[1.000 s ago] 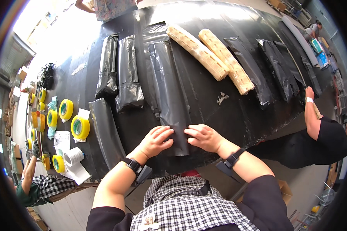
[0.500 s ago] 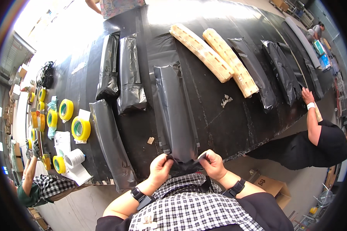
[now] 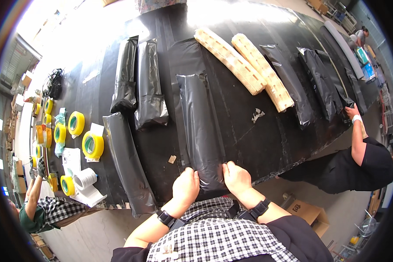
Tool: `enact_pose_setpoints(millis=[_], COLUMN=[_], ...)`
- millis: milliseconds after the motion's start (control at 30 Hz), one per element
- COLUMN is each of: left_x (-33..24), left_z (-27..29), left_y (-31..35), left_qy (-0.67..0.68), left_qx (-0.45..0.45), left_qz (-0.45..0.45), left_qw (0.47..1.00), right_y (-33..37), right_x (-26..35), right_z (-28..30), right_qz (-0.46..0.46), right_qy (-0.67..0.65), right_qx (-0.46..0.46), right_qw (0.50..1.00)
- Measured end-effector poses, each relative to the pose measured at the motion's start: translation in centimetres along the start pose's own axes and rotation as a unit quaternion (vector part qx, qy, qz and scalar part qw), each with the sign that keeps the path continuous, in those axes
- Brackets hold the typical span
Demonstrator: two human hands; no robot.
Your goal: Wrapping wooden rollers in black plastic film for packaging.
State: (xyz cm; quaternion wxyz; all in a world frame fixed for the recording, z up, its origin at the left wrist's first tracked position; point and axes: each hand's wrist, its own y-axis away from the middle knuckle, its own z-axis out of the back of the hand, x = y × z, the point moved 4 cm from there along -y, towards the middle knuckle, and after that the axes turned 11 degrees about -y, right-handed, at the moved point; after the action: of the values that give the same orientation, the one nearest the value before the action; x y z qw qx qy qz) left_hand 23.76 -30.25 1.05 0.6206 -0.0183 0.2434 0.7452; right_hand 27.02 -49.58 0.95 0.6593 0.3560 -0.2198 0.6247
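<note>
A long black plastic mailing bag with something bulky inside lies lengthwise before me, its near end at the table's front edge. My left hand pinches its left side close to that end. On the opposite side my right hand grips the plastic the same way, thumb and fingers pressed together. What fills the bag is hidden. Another filled black bag rests just left of my left hand, and a small tan scrap lies between the two bags.
Rolls of yellow tape and a white label roll sit at the left. Two cream moulded strips and several black bags lie farther off. A co-worker's hand touches a bag at right. An open carton stands below the table.
My hands have shifted from the bag's loose open end up onto its two sides. That end now lies flatter. The co-worker's hand at right has moved slightly nearer.
</note>
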Motion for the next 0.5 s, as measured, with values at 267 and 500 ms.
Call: enact_pose_setpoints(millis=[267, 500], left_x=[-2.0, -1.4], left_z=[-1.9, 0.1], left_y=[-1.7, 0.8], left_qy=[0.325, 0.339], left_qx=[-0.131, -0.11], left_qz=[-0.214, -0.206], left_qw=[0.912, 0.912], right_y=[-0.9, 1.5], right_x=[0.9, 2.5], right_z=[-4.8, -4.1], right_qz=[0.176, 0.166], right_qy=[-0.267, -0.346], right_qx=[0.058, 0.077], right_qw=[0.946, 0.92])
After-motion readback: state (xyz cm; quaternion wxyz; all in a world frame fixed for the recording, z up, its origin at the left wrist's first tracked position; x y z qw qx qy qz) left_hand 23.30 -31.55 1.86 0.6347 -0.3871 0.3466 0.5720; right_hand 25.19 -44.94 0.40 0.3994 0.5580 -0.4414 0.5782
